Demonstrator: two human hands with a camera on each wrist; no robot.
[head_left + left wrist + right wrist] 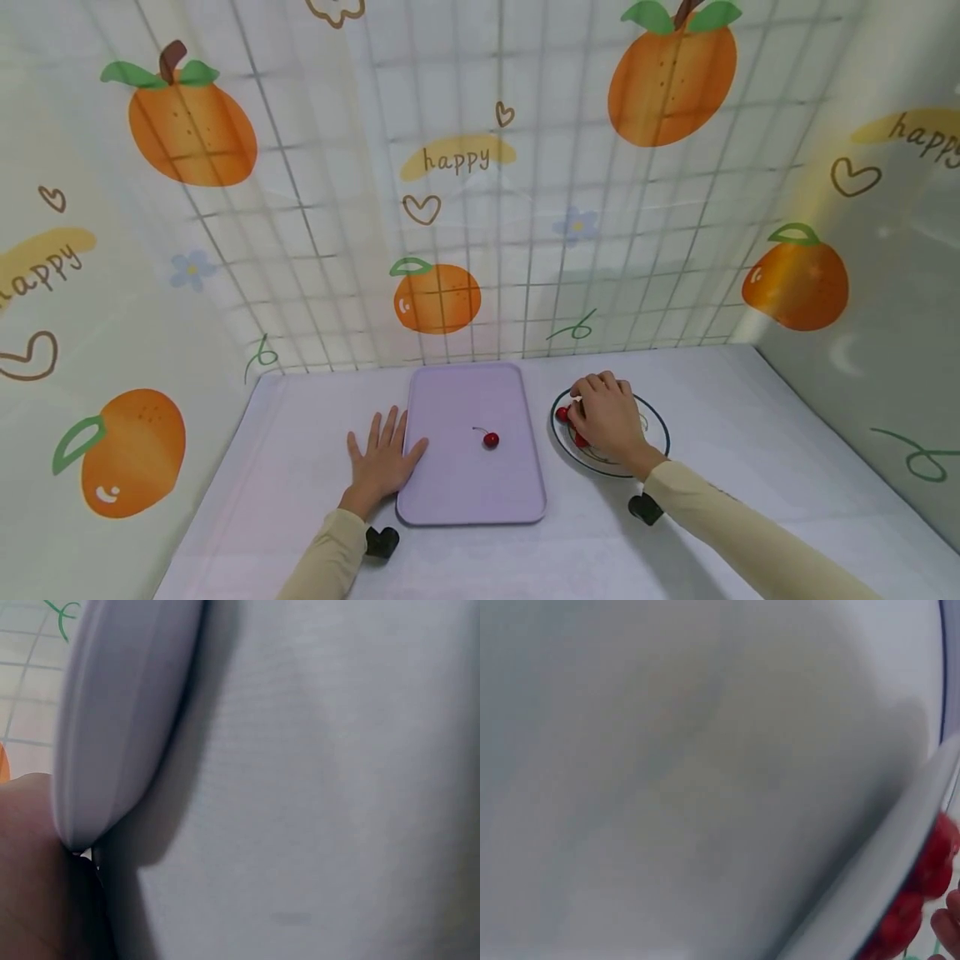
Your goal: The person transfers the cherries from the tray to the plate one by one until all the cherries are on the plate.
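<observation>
A lilac tray point(468, 492) lies on the table, with one red cherry point(491, 440) and its stem near the middle. My left hand point(382, 463) is spread flat at the tray's left edge, its thumb over the rim. The tray's side point(124, 727) stands close beside that hand in the left wrist view. To the right, my right hand point(609, 421) reaches down over a green-rimmed plate point(660, 429) with bent fingers. Several red cherries point(900, 922) sit on the plate, with fingertips point(949, 926) beside them. Whether the fingers pinch one is hidden.
A white cloth point(585, 550) covers the table. Behind it hangs a curtain point(337, 275) printed with oranges, in front of a grid, and further printed sheets stand at both sides. Dark heart-shaped pieces show at both wrists.
</observation>
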